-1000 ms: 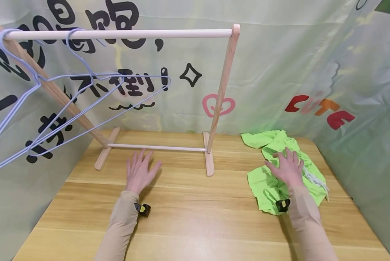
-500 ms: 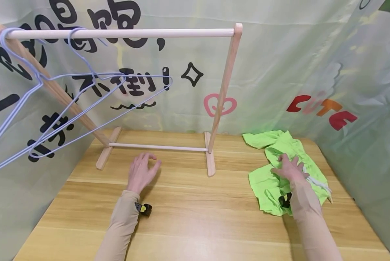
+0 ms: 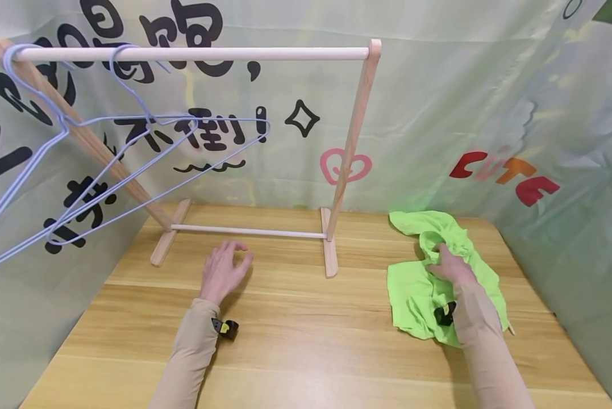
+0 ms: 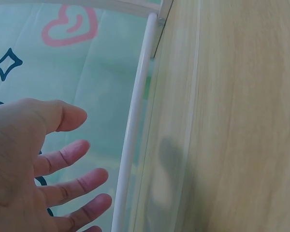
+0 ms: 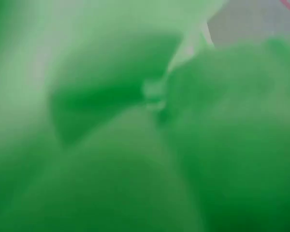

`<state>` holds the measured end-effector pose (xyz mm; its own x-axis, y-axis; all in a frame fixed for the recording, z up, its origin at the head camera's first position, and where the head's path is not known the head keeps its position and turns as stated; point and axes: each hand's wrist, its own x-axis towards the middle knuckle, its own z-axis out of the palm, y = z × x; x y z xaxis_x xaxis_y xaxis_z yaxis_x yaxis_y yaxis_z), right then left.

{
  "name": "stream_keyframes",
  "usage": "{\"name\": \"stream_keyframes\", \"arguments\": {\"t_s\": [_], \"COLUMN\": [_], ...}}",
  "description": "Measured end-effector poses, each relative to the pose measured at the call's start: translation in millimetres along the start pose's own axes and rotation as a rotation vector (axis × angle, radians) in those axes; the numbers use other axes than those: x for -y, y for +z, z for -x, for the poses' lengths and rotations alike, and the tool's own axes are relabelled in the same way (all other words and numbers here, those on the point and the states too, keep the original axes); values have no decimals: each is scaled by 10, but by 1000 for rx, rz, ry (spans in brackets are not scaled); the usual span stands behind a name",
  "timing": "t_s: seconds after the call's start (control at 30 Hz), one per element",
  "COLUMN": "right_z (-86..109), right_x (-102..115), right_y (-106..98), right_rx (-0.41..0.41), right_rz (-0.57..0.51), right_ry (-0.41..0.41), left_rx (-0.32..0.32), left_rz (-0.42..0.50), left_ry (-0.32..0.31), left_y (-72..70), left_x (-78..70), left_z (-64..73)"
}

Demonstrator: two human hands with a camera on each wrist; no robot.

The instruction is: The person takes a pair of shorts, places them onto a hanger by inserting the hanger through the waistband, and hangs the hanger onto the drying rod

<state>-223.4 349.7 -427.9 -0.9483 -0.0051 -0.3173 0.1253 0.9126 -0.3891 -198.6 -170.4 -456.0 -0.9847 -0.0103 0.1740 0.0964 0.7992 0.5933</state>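
Green cloth [image 3: 412, 301] is held in the right grip [image 3: 454, 267]; left grip [image 3: 221, 274] loosely parted.

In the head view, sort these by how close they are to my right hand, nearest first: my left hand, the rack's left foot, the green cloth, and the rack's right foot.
1. Green cloth: touching the right hand.
2. Rack's right foot: to its left.
3. Left hand: farther left.
4. Rack's left foot: farthest left, past the left hand.
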Motion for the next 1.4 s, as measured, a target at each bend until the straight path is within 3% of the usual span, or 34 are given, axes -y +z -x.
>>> {"name": "stream_keyframes", "arguments": {"t_s": [0.43, 0.63, 0.83, 0.97, 1.17, 1.4], "right_z": [39, 91, 80, 49, 111, 179], "right_x": [69, 76, 126, 200, 367, 509], "right_y": [-77, -32, 9, 56, 145, 232], "right_rx": [133, 147, 255, 297, 315, 455], "right_rz": [-64, -374, -590, -705, -748, -780], "right_ry": [21, 46, 46, 9, -77, -203], "left_rx": [9, 17, 31, 39, 66, 82], "left_rz": [-12, -12, -4, -7, -6, -6], "left_ry": [24, 31, 39, 49, 65, 99], "left_y": [18, 33, 60, 66, 83, 114], "left_x": [-6, -16, -38, -47, -76, -104], "left_z": [-1, 7, 20, 24, 26, 39]}}
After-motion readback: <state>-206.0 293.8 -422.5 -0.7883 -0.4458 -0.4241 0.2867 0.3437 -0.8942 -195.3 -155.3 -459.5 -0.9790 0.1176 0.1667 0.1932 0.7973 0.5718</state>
